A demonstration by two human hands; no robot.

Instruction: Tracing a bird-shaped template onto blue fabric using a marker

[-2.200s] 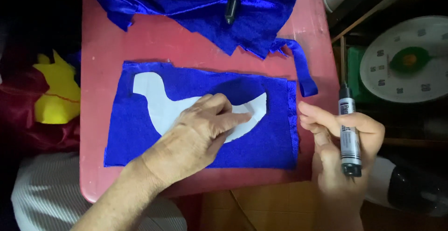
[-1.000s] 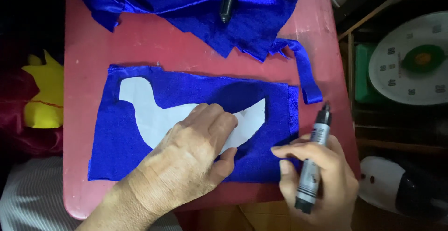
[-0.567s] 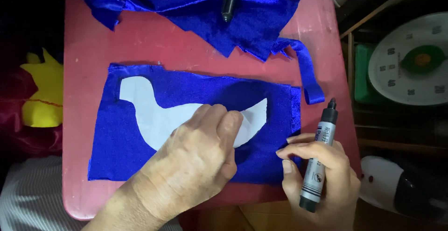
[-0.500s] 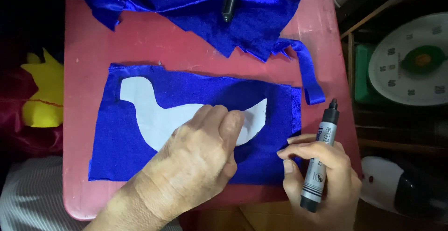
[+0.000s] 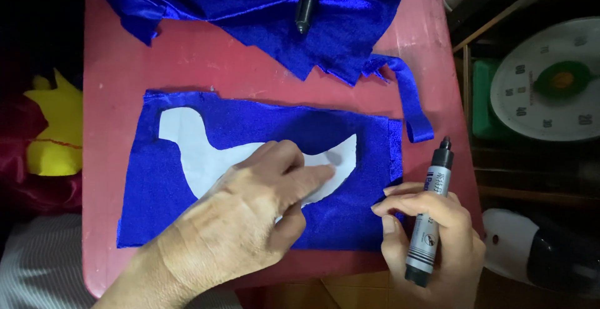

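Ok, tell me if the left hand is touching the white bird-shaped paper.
Touching. The head view shows the left hand lying flat on the white bird-shaped paper, its fingers pressed onto the paper's tail end over the blue cloth.

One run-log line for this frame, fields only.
left hand: pressing white bird-shaped template on blue fabric piece | right hand: holding uncapped marker, tip up | surface: red table
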